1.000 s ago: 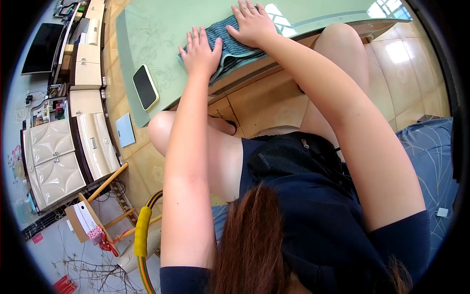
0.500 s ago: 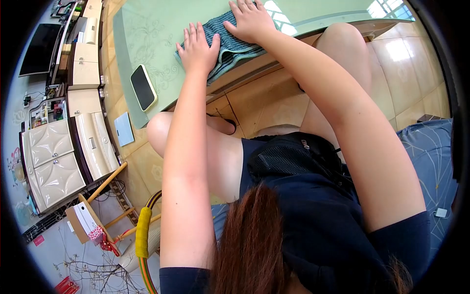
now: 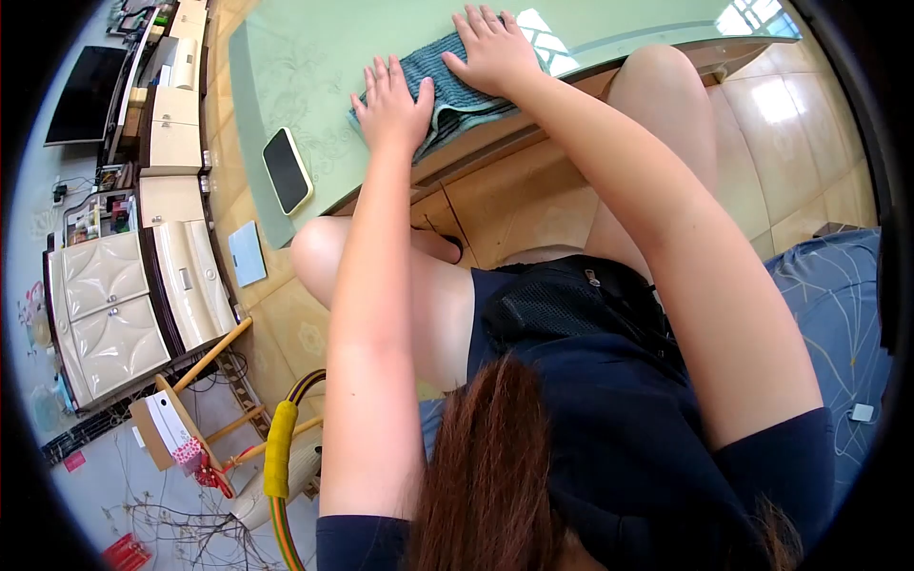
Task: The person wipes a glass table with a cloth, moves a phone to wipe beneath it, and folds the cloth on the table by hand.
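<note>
A dark teal ribbed towel (image 3: 441,70) lies folded on the pale green glass table (image 3: 328,57), close to its near edge. My left hand (image 3: 394,109) rests flat on the towel's left end, fingers spread. On its right part lies my right hand (image 3: 497,55), also flat with the fingers apart. Some of the towel is hidden under both palms, and a fold of it sits along the table edge. To the left of my left hand, a phone (image 3: 288,171) with a dark screen and pale case lies near the table's corner.
My knees (image 3: 657,81) are close against the table's near side. A light blue flat object (image 3: 246,254) lies on the tiled floor (image 3: 271,324). Cream cabinets (image 3: 114,314) and a dark television (image 3: 88,95) stand at the left. Blue patterned fabric (image 3: 828,314) is at the right.
Both hands have shifted slightly toward me on the towel, and the towel's near edge looks more bunched. The whole view has moved a little.
</note>
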`<state>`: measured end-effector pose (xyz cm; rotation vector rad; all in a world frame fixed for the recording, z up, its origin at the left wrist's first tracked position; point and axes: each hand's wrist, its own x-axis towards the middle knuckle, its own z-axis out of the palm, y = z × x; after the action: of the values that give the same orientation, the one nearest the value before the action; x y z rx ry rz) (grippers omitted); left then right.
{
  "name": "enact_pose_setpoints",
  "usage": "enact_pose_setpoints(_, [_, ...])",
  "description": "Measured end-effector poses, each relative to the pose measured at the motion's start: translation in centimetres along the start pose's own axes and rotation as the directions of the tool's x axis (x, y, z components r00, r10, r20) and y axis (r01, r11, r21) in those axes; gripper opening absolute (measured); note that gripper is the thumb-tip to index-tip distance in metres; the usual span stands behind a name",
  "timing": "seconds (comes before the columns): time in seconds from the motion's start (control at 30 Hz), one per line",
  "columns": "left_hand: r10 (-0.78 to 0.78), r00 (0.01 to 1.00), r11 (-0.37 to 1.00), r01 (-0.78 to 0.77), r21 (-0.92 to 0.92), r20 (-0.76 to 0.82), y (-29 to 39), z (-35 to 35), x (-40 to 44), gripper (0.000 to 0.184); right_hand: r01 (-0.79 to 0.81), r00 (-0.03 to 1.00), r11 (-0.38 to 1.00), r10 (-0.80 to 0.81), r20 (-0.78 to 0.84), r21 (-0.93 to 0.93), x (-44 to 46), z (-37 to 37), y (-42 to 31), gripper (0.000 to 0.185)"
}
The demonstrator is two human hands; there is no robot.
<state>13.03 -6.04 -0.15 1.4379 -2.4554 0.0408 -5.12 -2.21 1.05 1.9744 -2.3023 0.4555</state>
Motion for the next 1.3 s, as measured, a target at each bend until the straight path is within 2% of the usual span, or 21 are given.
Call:
enact_pose_setpoints(0.03, [-0.002,1.0,1.0,0.002,0.0,0.006,0.1,-0.2,-0.2,0.073,-0.002,1.0,1.0,0.002,0.007,-0.002,-0.2,0.0,-0.1,0.077])
enact_pose_setpoints(0.13, [-0.006,1.0,1.0,0.006,0.007,0.008,0.4,-0.5,-0.8,0.073,-0.024,0.999,0.98,0.019,-0.032,-0.196,-1.3,0.3,-0.4,0.073])
enact_pose_setpoints(0.9, [0.042,0.998,0.998,-0.04,0.045,-0.046,1.7,-1.3,-5.8,0.07,0.002,0.999,0.991,-0.008,-0.047,-0.131,-6.2,-0.6,-0.4,0.073])
enact_pose_setpoints(1.3, [0.081,0.996,0.994,-0.078,0.074,-0.048,2.3,-1.5,-8.4,0.077,0.019,0.998,0.993,-0.027,-0.062,-0.115,-9.0,-1.2,-0.3,0.072])
